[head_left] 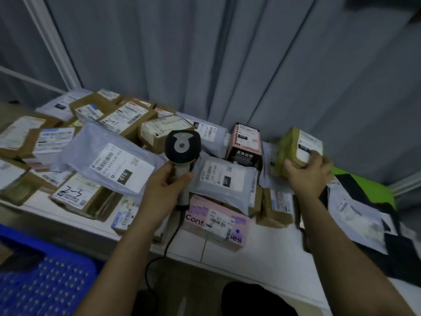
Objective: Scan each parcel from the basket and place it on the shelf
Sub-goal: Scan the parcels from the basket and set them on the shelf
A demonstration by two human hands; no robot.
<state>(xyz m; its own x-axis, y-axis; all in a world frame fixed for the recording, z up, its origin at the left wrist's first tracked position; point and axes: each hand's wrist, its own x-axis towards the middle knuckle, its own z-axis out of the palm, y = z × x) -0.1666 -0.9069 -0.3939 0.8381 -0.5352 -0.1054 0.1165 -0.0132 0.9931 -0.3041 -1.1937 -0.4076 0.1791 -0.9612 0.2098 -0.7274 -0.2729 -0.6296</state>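
Yellow-taped parcel (296, 149) in right hand (309, 172)

Blue perforated basket (45, 277), pink box (216, 222), grey curtain (227, 53), yellow-green parcel (293, 147).

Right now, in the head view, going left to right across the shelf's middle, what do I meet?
Grey mailer marked 010 → scanner held by the left hand → white mailer marked 231 → pink-and-black box → tan box gripped by the right hand.
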